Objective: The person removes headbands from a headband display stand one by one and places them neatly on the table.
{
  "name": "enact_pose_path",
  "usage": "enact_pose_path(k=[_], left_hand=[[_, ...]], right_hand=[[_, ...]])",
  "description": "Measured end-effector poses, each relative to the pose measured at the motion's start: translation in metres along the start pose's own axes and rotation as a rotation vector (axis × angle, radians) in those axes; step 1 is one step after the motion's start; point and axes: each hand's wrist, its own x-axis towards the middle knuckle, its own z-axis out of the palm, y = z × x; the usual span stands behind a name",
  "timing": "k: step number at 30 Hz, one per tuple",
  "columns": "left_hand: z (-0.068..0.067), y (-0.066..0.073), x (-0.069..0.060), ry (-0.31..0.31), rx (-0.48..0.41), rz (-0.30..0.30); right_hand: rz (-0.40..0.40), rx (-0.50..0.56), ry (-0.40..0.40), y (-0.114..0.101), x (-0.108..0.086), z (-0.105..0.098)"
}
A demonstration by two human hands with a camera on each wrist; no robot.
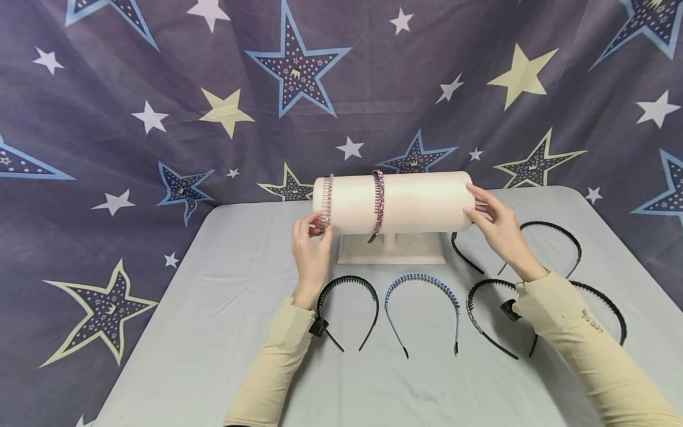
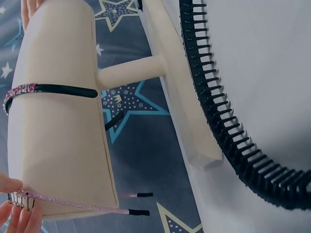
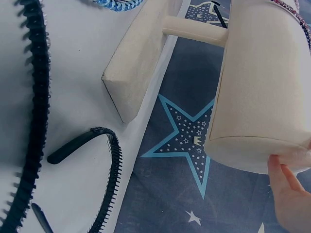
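Note:
A cream cylindrical display stand (image 1: 421, 201) bears two headbands. At its left end my left hand (image 1: 311, 258) pinches a pale pink toothed headband (image 1: 327, 198) between thumb and fingers; its dark-tipped ends (image 2: 139, 212) hang past the roll in the left wrist view. Nearer the middle sits a headband with pink and purple stones (image 1: 379, 201), its black end showing below. My right hand (image 1: 504, 231) touches the roll's right end with fairly straight fingers and thumb. In the right wrist view, its fingertips (image 3: 276, 167) rest against the round end face.
On the grey-covered table (image 1: 213, 308) lie a black headband (image 1: 348, 279) and a blue one (image 1: 421, 277) before the stand's base (image 1: 392, 252). Several dark headbands (image 1: 573, 237) lie around and beneath my right forearm. A starry cloth (image 1: 341, 136) hangs behind.

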Motion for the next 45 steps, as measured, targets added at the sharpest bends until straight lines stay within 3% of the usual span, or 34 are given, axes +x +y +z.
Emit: enact_pose_path(k=[13,20,27,32,39,45], left_hand=[[-0.014,-0.008,0.005,0.033,-0.007,-0.004],[-0.024,-0.014,0.009,0.012,0.034,-0.017],[-0.034,-0.023,0.016,0.021,0.052,-0.045],[-0.044,-0.029,0.018,0.004,0.067,-0.099],[-0.058,-0.041,0.018,-0.009,0.100,-0.147],[-0.071,-0.050,0.020,-0.020,0.140,-0.199]], right_hand=[[-0.012,0.003,0.004,0.002,0.001,0.000],[-0.030,-0.004,-0.003,-0.023,-0.003,0.002],[-0.017,-0.012,0.000,-0.025,-0.004,0.002],[-0.031,0.001,0.001,-0.020,-0.003,0.002],[-0.024,-0.002,0.005,0.002,0.000,0.000],[-0.031,0.007,0.000,0.005,0.001,0.000]])
